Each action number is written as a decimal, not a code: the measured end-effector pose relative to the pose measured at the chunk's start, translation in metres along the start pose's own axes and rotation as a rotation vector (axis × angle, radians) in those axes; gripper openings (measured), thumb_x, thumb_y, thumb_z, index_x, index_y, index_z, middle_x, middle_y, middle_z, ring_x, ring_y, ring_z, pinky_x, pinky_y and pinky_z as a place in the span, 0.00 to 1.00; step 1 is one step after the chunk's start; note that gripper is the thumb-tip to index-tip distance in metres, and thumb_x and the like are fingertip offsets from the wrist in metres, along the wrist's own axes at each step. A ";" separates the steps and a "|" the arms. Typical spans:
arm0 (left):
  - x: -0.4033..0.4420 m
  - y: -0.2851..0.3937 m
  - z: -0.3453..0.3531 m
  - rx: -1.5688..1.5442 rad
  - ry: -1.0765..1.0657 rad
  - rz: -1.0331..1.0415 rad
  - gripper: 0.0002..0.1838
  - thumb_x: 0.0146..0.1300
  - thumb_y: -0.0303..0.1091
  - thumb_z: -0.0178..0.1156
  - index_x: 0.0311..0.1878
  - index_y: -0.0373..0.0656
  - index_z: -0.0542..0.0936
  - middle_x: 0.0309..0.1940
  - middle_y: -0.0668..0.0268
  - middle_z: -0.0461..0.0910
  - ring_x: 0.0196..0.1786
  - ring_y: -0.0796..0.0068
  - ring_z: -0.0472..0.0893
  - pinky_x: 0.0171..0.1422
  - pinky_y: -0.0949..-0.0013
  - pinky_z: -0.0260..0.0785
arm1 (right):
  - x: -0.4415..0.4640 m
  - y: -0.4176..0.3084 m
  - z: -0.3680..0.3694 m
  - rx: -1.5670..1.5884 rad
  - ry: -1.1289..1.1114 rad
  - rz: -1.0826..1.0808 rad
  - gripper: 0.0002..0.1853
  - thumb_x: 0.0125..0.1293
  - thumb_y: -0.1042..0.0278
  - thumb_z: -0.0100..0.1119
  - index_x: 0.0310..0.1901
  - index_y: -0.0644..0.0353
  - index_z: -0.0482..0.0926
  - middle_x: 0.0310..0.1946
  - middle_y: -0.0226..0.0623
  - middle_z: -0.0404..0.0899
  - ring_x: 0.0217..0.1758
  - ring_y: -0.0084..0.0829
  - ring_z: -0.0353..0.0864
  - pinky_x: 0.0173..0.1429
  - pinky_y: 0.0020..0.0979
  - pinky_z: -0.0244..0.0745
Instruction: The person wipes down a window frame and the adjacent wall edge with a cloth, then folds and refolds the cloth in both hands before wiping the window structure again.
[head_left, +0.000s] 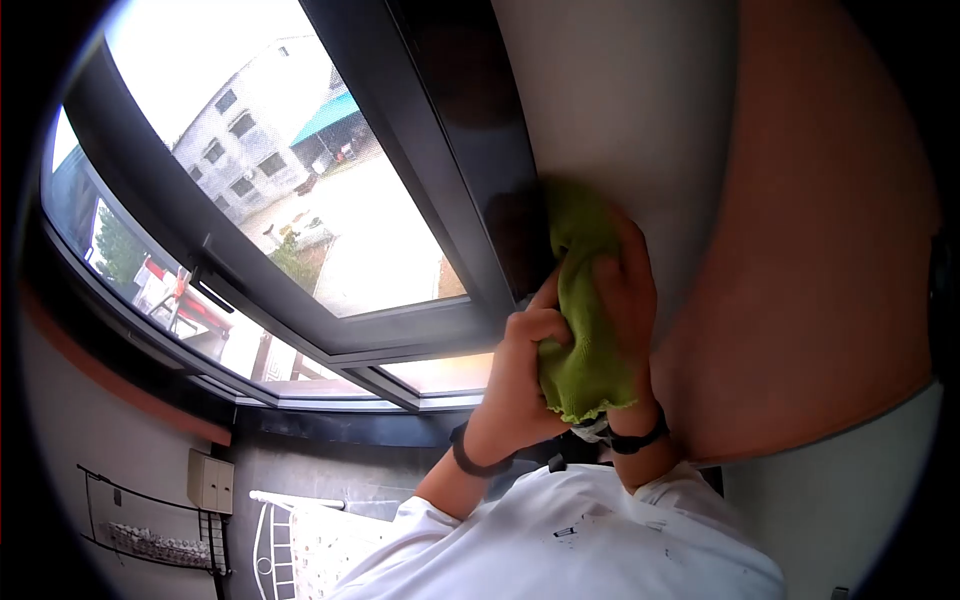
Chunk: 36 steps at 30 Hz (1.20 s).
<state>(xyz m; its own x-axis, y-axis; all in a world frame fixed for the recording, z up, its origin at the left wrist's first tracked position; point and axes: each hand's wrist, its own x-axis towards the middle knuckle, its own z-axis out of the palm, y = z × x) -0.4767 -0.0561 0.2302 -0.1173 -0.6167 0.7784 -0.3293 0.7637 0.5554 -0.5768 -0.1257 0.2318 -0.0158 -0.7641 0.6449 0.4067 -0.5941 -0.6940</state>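
Note:
A green cloth [590, 365], ribbed with a frilled lower edge, is bunched between my two hands beside the dark window frame. My left hand [515, 375] grips its left side, with the fingers curled and the thumb over the fabric. My right hand [630, 290] is closed around the right side of the cloth, and some of its fingers are hidden by the fabric. The top of the cloth is against or very near the pale wall [625, 90] next to the frame; I cannot tell whether it touches. Both wrists wear dark bands.
A dark-framed window [400, 170] with a handle [212, 290] fills the left, with buildings outside. An orange-brown surface [810, 270] stands at the right. Low at the left are a white metal bed frame [275, 550], a small cabinet [210, 480] and a black rack [150, 545].

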 end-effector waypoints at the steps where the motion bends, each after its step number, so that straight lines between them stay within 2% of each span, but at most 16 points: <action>1: 0.000 -0.004 0.003 -0.019 0.051 0.030 0.32 0.48 0.27 0.73 0.47 0.44 0.59 0.49 0.55 0.70 0.46 0.74 0.70 0.54 0.72 0.62 | 0.003 -0.006 0.001 -0.129 -0.036 -0.078 0.20 0.68 0.66 0.50 0.60 0.63 0.70 0.53 0.42 0.72 0.53 0.34 0.73 0.56 0.33 0.69; 3: 0.001 -0.001 0.005 -0.002 0.075 0.025 0.31 0.49 0.26 0.73 0.47 0.43 0.59 0.49 0.55 0.70 0.46 0.74 0.69 0.54 0.72 0.62 | 0.010 -0.009 0.003 -0.389 -0.063 -0.240 0.22 0.62 0.70 0.54 0.59 0.62 0.72 0.51 0.45 0.72 0.51 0.42 0.75 0.56 0.35 0.70; 6: 0.003 0.003 0.004 0.047 0.092 -0.029 0.30 0.49 0.25 0.72 0.47 0.43 0.59 0.48 0.57 0.69 0.44 0.76 0.68 0.52 0.73 0.61 | 0.012 -0.005 0.000 -0.483 -0.133 -0.285 0.22 0.61 0.70 0.56 0.58 0.62 0.72 0.50 0.46 0.72 0.49 0.44 0.75 0.54 0.36 0.71; 8: -0.002 -0.006 0.004 0.029 0.063 0.046 0.30 0.50 0.24 0.71 0.47 0.42 0.59 0.48 0.59 0.69 0.44 0.77 0.67 0.52 0.74 0.61 | 0.011 -0.002 -0.004 -0.472 -0.155 -0.255 0.22 0.61 0.69 0.57 0.57 0.62 0.73 0.49 0.46 0.72 0.49 0.44 0.75 0.53 0.37 0.72; 9: -0.012 -0.005 0.007 -0.004 0.103 -0.055 0.30 0.49 0.23 0.70 0.49 0.42 0.60 0.46 0.63 0.67 0.44 0.79 0.67 0.52 0.74 0.61 | 0.009 0.000 -0.005 -0.466 -0.160 -0.236 0.22 0.60 0.69 0.58 0.57 0.63 0.73 0.49 0.46 0.72 0.49 0.44 0.76 0.52 0.38 0.72; 10: -0.017 -0.005 0.007 -0.006 0.098 -0.073 0.30 0.49 0.23 0.70 0.49 0.42 0.60 0.46 0.63 0.67 0.44 0.79 0.67 0.52 0.74 0.61 | 0.010 0.003 -0.006 -0.466 -0.157 -0.218 0.22 0.60 0.69 0.58 0.57 0.63 0.73 0.49 0.46 0.72 0.49 0.44 0.76 0.52 0.38 0.72; 13: -0.025 -0.001 0.003 0.070 0.025 -0.249 0.33 0.46 0.23 0.71 0.52 0.41 0.60 0.44 0.66 0.66 0.44 0.80 0.67 0.52 0.75 0.62 | 0.007 0.002 -0.011 -0.420 -0.152 -0.252 0.22 0.59 0.68 0.60 0.56 0.62 0.74 0.48 0.45 0.73 0.46 0.43 0.77 0.49 0.37 0.74; 14: -0.018 -0.001 -0.004 0.097 -0.088 -0.109 0.33 0.46 0.24 0.71 0.51 0.41 0.60 0.44 0.67 0.66 0.44 0.80 0.68 0.52 0.75 0.62 | 0.007 -0.004 -0.006 -0.454 -0.152 -0.224 0.21 0.60 0.70 0.60 0.55 0.64 0.75 0.46 0.44 0.74 0.46 0.40 0.77 0.49 0.35 0.73; 16: -0.025 -0.005 -0.001 0.118 0.040 -0.239 0.33 0.46 0.26 0.71 0.52 0.42 0.61 0.45 0.66 0.66 0.46 0.79 0.68 0.53 0.74 0.62 | 0.010 -0.013 -0.004 -0.493 -0.142 -0.187 0.20 0.60 0.71 0.60 0.54 0.65 0.75 0.45 0.42 0.74 0.46 0.36 0.77 0.50 0.32 0.71; 18: -0.028 -0.006 0.000 0.161 0.056 -0.230 0.34 0.46 0.27 0.72 0.52 0.42 0.61 0.46 0.66 0.65 0.47 0.78 0.67 0.55 0.73 0.61 | 0.014 -0.016 -0.003 -0.498 -0.217 -0.213 0.20 0.58 0.71 0.62 0.53 0.63 0.76 0.44 0.43 0.75 0.43 0.36 0.78 0.46 0.32 0.74; 23: -0.044 -0.016 -0.002 0.240 0.070 -0.263 0.36 0.46 0.30 0.72 0.54 0.41 0.59 0.48 0.65 0.64 0.50 0.75 0.67 0.59 0.70 0.59 | 0.010 -0.010 -0.002 -0.554 -0.175 -0.231 0.21 0.55 0.71 0.64 0.53 0.59 0.77 0.43 0.41 0.74 0.39 0.38 0.80 0.42 0.31 0.76; 25: -0.048 -0.017 0.004 0.218 0.128 -0.414 0.38 0.47 0.31 0.72 0.57 0.41 0.58 0.50 0.65 0.65 0.52 0.74 0.68 0.60 0.70 0.58 | 0.008 -0.007 -0.004 -0.542 -0.141 -0.222 0.22 0.54 0.71 0.65 0.53 0.58 0.78 0.43 0.40 0.74 0.38 0.38 0.80 0.42 0.32 0.76; 28: -0.053 -0.025 0.001 0.261 0.058 -0.416 0.40 0.48 0.31 0.72 0.60 0.41 0.57 0.52 0.64 0.66 0.55 0.73 0.68 0.62 0.69 0.58 | 0.006 0.001 0.001 -0.528 -0.095 -0.219 0.23 0.53 0.71 0.66 0.53 0.56 0.78 0.42 0.39 0.74 0.39 0.37 0.80 0.42 0.32 0.77; 29: -0.054 -0.028 -0.001 0.212 0.037 -0.512 0.42 0.49 0.30 0.72 0.63 0.42 0.56 0.54 0.62 0.67 0.56 0.73 0.69 0.62 0.69 0.59 | 0.005 0.003 0.000 -0.537 -0.094 -0.228 0.23 0.52 0.71 0.66 0.53 0.56 0.78 0.43 0.39 0.74 0.39 0.37 0.80 0.42 0.32 0.77; 36: -0.062 -0.031 -0.012 0.154 -0.038 -0.549 0.42 0.50 0.31 0.72 0.63 0.41 0.55 0.55 0.60 0.68 0.55 0.71 0.72 0.60 0.67 0.65 | -0.002 0.011 0.000 -0.514 -0.088 -0.238 0.23 0.51 0.70 0.67 0.51 0.59 0.78 0.43 0.40 0.75 0.39 0.37 0.80 0.42 0.32 0.76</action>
<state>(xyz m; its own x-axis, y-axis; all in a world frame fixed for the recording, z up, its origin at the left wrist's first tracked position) -0.4482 -0.0394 0.1685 0.0771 -0.9237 0.3753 -0.4836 0.2945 0.8243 -0.5719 -0.1309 0.2229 0.0324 -0.5834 0.8116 -0.0957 -0.8101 -0.5785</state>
